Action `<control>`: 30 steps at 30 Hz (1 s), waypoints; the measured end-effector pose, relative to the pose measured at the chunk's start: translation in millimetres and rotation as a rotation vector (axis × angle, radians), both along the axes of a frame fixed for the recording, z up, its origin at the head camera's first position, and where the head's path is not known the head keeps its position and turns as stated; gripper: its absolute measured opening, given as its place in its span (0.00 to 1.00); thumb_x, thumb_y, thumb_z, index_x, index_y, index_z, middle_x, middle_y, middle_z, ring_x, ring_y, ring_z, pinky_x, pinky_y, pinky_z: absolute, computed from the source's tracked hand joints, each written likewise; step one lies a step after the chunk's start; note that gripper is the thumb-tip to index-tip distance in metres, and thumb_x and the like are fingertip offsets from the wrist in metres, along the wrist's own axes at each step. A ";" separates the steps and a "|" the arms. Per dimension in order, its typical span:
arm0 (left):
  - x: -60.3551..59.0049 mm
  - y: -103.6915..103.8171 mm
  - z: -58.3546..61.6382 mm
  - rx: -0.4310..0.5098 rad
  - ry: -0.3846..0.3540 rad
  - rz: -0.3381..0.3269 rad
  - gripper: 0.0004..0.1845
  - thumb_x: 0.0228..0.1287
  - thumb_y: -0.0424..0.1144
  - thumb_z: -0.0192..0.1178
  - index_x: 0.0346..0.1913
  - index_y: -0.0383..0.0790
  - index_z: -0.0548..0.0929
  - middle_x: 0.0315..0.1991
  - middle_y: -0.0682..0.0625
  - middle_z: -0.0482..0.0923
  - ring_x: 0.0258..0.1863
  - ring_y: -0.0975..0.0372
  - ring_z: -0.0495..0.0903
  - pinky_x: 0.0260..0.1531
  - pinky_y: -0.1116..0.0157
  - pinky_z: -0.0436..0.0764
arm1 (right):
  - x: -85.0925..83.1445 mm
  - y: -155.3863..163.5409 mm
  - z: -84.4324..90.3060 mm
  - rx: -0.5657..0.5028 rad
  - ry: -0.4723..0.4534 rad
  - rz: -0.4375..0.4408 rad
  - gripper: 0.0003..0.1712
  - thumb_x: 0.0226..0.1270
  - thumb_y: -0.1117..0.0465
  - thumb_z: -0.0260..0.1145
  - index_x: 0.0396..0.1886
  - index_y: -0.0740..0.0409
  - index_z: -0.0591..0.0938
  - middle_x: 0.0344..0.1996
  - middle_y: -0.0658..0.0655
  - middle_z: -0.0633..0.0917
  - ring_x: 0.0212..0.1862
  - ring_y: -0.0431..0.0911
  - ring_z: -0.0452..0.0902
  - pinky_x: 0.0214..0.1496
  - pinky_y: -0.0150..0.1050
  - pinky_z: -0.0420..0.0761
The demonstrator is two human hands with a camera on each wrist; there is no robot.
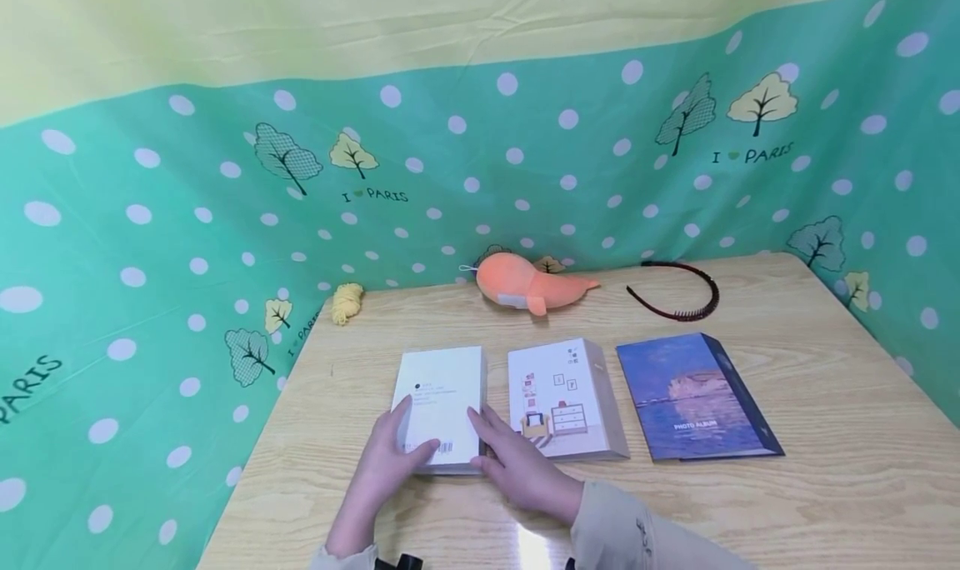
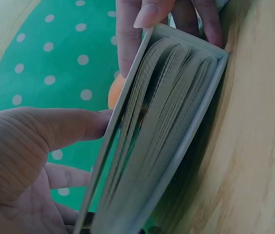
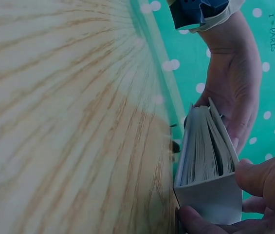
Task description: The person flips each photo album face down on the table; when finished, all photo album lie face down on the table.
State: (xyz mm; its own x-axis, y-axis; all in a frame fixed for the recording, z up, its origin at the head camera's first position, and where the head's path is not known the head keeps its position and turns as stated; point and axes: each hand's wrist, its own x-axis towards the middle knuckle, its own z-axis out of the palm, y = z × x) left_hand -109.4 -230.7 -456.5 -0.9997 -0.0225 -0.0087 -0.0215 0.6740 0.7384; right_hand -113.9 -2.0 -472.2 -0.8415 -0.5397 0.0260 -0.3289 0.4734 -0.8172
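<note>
A thick white photo album (image 1: 442, 387) lies on the wooden table with small print and a barcode on its upper cover. My left hand (image 1: 386, 452) grips its left side, thumb over the cover near the lower edge. At the opposite side, my right hand (image 1: 517, 466) holds the spine, with its thumb at the lower right corner. The left wrist view looks onto the album's page edges (image 2: 161, 112), slightly fanned between the two covers. From the right wrist, the flat spine (image 3: 212, 197) shows between my right thumb and fingers.
Right of the held album lie an album with a drawn room on its cover (image 1: 551, 395) and a blue photo album (image 1: 693, 399). Along the back are a yellow yarn bundle (image 1: 347, 303), an orange plush toy (image 1: 525, 285) and a dark headband (image 1: 708, 303). A green dotted cloth (image 1: 420, 195) hangs behind.
</note>
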 end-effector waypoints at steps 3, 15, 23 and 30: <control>1.5 0.8 0.5 -0.027 -0.021 0.010 0.46 0.55 0.46 0.71 0.71 0.28 0.61 0.66 0.24 0.60 0.66 0.33 0.60 0.64 0.38 0.58 | 0.1 -0.1 -0.1 0.003 0.003 0.000 0.39 0.72 0.54 0.59 0.77 0.53 0.56 0.75 0.65 0.52 0.71 0.63 0.56 0.69 0.60 0.59; -0.2 2.9 -5.2 -0.110 -0.046 0.040 0.41 0.55 0.48 0.70 0.68 0.31 0.68 0.67 0.22 0.57 0.65 0.30 0.60 0.61 0.34 0.60 | 3.7 -2.3 -3.4 0.046 0.059 -0.004 0.38 0.72 0.55 0.59 0.77 0.51 0.57 0.73 0.67 0.58 0.69 0.63 0.62 0.67 0.61 0.63; 0.8 6.0 -4.9 -0.137 -0.050 0.041 0.38 0.58 0.46 0.69 0.67 0.29 0.69 0.68 0.21 0.55 0.66 0.30 0.56 0.61 0.33 0.59 | 8.0 -0.3 -2.2 0.060 0.068 0.029 0.39 0.71 0.54 0.60 0.77 0.52 0.57 0.73 0.66 0.59 0.68 0.62 0.63 0.67 0.58 0.65; 0.8 17.9 -1.1 -0.192 0.049 0.000 0.33 0.60 0.43 0.67 0.64 0.28 0.73 0.66 0.22 0.60 0.65 0.30 0.60 0.59 0.33 0.62 | 8.2 10.6 6.0 -0.024 0.051 0.055 0.32 0.71 0.53 0.61 0.71 0.58 0.69 0.66 0.59 0.73 0.63 0.52 0.73 0.64 0.47 0.72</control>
State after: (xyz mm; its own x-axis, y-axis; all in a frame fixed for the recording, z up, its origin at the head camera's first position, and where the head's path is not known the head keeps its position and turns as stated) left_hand -108.6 -212.9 -457.6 -0.9988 -0.0195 0.0445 0.0109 0.8025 0.5965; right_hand -105.7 8.6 -466.2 -0.8081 -0.5834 0.0819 -0.3952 0.4338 -0.8097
